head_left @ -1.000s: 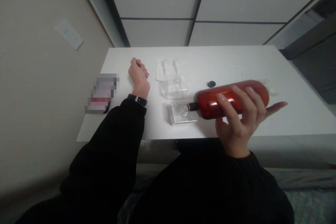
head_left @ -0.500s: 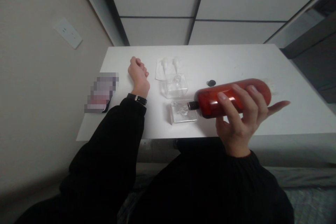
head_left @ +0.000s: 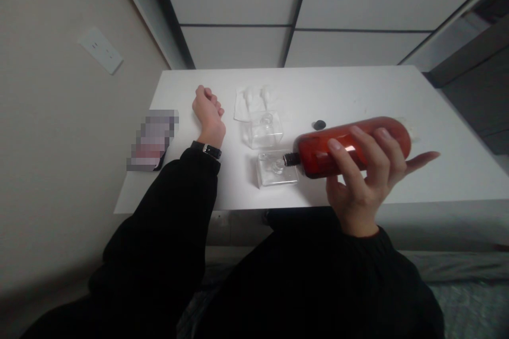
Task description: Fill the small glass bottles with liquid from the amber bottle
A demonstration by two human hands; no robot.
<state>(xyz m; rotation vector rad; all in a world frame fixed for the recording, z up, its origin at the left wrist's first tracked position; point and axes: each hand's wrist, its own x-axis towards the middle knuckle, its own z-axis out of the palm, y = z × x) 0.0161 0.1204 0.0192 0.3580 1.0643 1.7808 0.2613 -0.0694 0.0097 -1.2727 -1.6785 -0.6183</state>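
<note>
Pouring is apparently being done: amber bottle [head_left: 318, 157] is gripped sideways by right hand [head_left: 369, 188], neck [head_left: 292, 159] over front clear box [head_left: 277, 176], left hand [head_left: 208, 114] curled, nothing visible inside; steady tilt is called for next.

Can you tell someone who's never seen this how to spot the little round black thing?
Start with the white table and find the big red-brown bottle in the right hand. Just past the bottle's far side, towards its neck end, the small black disc lies on the table. It is dark and round, while the boxes to its left are clear.
</note>
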